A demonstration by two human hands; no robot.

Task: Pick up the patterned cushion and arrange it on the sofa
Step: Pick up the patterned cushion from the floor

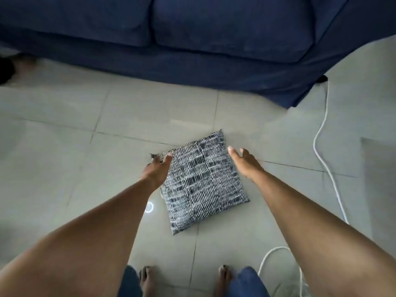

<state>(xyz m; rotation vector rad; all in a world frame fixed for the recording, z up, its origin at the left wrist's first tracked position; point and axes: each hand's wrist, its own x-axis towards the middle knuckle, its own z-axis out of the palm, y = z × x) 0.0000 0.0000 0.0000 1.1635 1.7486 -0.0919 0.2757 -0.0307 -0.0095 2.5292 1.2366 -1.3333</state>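
Observation:
A square cushion (pixel 200 179) with a black-and-white dashed pattern lies flat on the tiled floor in front of me. My left hand (pixel 156 169) rests on its left edge near the far left corner, fingers curled over the fabric. My right hand (pixel 244 161) hovers at the cushion's right edge, fingers spread apart, holding nothing. The dark blue sofa (pixel 214 35) spans the top of the view, with two seat cushions.
A white cable (pixel 325 159) runs along the floor at the right, from the sofa's corner towards my feet (pixel 224 277). Pale grey floor tiles (pixel 85 146) surround the cushion. Someone's foot (pixel 23 65) shows at the far left by the sofa.

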